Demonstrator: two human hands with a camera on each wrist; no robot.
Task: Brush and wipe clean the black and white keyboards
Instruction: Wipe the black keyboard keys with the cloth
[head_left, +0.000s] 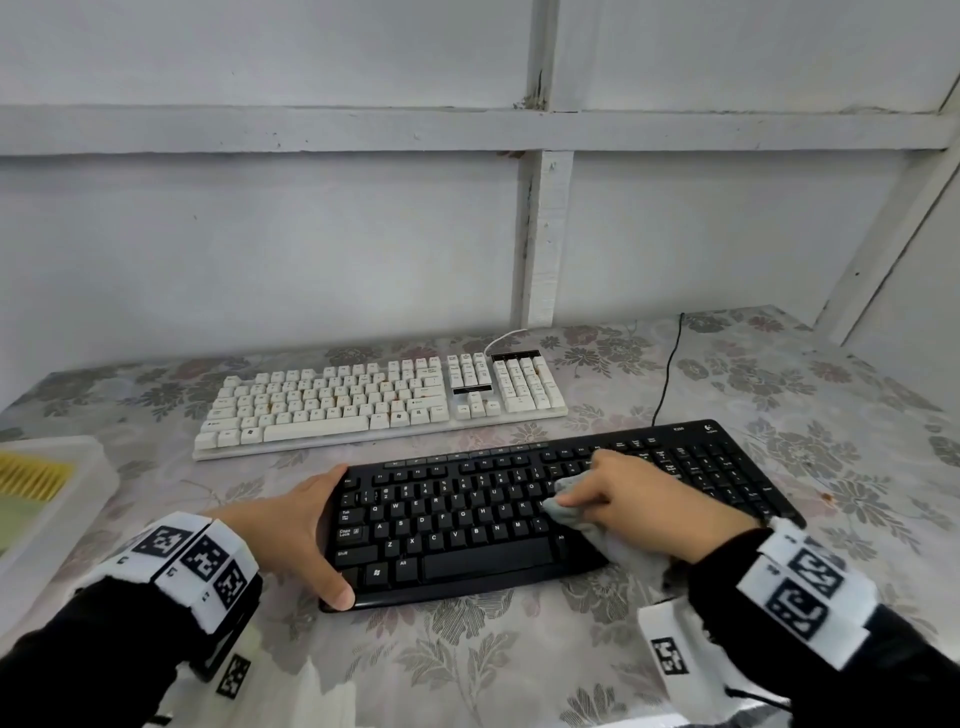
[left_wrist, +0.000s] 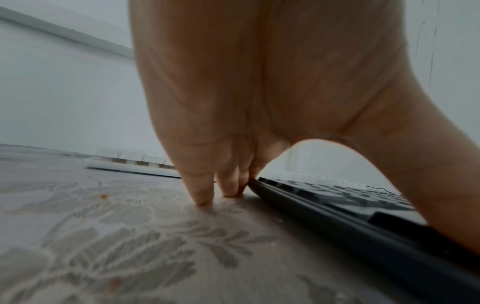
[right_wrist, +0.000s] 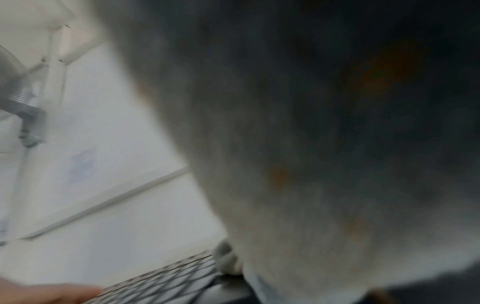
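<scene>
The black keyboard (head_left: 467, 525) lies near me on the flowered cloth, with the stained white keyboard (head_left: 363, 400) behind it. My left hand (head_left: 311, 530) braces the black keyboard's left end: the fingers (left_wrist: 201, 191) stand straight against its edge (left_wrist: 337, 207) and touch the table, and the thumb rests on the near corner. My right hand (head_left: 623, 499) grips a grey cloth (head_left: 569, 512) and presses it on the keys right of the middle. In the right wrist view the cloth (right_wrist: 311, 164), with orange stains, fills most of the picture above the keys (right_wrist: 168, 281).
A translucent box (head_left: 67, 519) with a yellow-bristled brush (head_left: 31, 475) sits at the left table edge. A black cable (head_left: 670, 364) runs from the black keyboard toward the back wall. An orange crumb (left_wrist: 103, 196) lies on the tablecloth (head_left: 467, 675).
</scene>
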